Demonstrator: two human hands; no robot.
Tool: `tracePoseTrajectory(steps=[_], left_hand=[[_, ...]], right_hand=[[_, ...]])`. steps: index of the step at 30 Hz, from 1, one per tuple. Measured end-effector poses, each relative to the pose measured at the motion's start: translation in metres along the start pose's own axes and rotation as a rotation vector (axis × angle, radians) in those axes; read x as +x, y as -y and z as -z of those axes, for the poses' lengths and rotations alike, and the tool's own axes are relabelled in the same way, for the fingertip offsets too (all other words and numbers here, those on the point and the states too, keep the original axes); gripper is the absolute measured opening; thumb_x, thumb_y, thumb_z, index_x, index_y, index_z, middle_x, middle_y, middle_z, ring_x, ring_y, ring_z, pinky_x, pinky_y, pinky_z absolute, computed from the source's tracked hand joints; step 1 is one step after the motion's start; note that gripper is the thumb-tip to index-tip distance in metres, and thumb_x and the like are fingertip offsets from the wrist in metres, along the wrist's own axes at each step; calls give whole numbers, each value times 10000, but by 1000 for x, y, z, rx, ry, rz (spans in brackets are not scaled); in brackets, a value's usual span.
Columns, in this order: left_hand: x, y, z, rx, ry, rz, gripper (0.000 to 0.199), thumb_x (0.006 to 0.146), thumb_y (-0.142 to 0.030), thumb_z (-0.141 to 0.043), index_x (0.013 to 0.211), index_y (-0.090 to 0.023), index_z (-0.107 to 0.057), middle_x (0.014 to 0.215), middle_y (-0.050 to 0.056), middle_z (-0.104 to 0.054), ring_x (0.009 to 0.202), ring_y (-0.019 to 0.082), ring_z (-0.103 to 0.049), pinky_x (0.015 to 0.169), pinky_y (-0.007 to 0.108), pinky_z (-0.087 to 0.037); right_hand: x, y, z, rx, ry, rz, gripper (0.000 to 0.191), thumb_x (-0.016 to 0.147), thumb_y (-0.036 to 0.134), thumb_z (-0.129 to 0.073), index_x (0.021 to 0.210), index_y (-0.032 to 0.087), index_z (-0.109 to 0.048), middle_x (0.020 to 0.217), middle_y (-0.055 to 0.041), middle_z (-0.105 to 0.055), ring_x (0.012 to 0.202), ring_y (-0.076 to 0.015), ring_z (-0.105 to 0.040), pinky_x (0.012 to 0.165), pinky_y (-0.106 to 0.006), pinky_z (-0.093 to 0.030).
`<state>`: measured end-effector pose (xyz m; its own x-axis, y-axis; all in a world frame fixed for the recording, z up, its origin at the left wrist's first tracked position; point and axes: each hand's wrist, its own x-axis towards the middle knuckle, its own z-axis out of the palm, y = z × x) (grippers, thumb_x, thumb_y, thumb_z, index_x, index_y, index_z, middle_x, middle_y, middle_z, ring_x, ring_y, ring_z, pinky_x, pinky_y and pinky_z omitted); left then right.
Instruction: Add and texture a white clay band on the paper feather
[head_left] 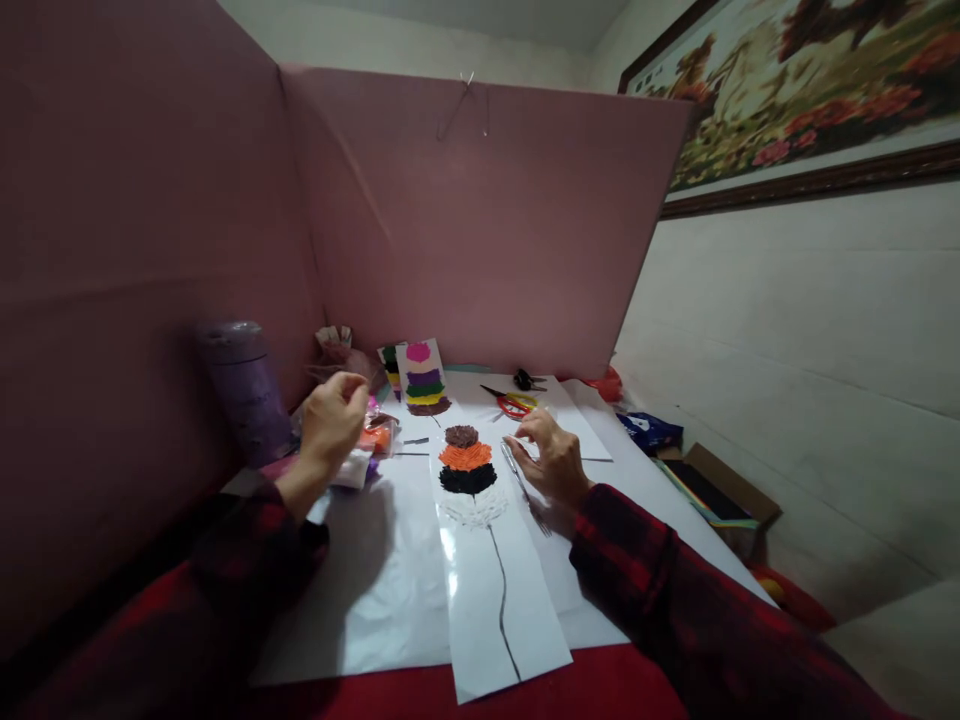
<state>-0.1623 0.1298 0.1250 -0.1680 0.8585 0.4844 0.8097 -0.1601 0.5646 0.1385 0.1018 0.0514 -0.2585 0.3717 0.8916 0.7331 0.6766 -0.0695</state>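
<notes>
My left hand (pixel 334 420) is raised over the left side of the table with its fingers curled into a pinch; whatever is between them is hidden. Nearest to it are small bags of coloured material (pixel 379 435), orange and white among them. On the right, my right hand (pixel 551 455) has its thumb and fingers drawn together, and I cannot make out anything in them. Beside those fingertips lies a slim metal tool (pixel 519 470). Between my hands is a white card strip (pixel 480 600) bearing brown, orange, black and white textured bands above a drawn dark line.
Behind the strip lie red-and-yellow scissors (pixel 516 403), dark keys (pixel 529 380) and a finished-looking striped card (pixel 424 378). A purple bottle (pixel 247 395) stands at left. Pink panels (pixel 480 230) enclose the back and left. An open box (pixel 720 485) is at right.
</notes>
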Motion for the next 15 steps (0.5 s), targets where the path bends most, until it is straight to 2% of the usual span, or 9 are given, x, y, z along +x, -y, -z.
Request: tracePoseTrajectory(steps=[3,6,11,15], left_hand=[[46,16,4,123,95,95,334,931,-369,-594,1189,-156,-596,1195,88,-611,1035,236,-619,872,431,-533],[71,32,-8,205,251,113,354,917,-349,-620,1226,-180,-584,1243,88,-589,1068,246,-610,863,414,-540],[82,52,-36,300,433,118,364,920,-351,-616,1234,-172,-574,1234,91,-590,1067,247,-612,869,426,-539],[86,66,-47,330,495,89,369,911,-343,-632,1238,-184,-572,1232,89,-589,1079,247,-609,867,416,-538]], right_hand=[[-6,-6,4,-14,-6,6,133,881,94,-534,869,225,-514,845,-60,-632,731,-191,-635,625,-297,-499],[-12,-9,7,-12,8,13,143,890,83,-518,898,225,-525,855,-61,-644,776,-198,-658,659,-303,-520],[-11,-8,6,-16,44,31,139,885,82,-529,914,217,-547,873,-72,-663,803,-206,-673,690,-309,-543],[-11,-8,5,-22,67,18,143,883,80,-529,914,214,-568,882,-76,-667,788,-202,-673,682,-310,-550]])
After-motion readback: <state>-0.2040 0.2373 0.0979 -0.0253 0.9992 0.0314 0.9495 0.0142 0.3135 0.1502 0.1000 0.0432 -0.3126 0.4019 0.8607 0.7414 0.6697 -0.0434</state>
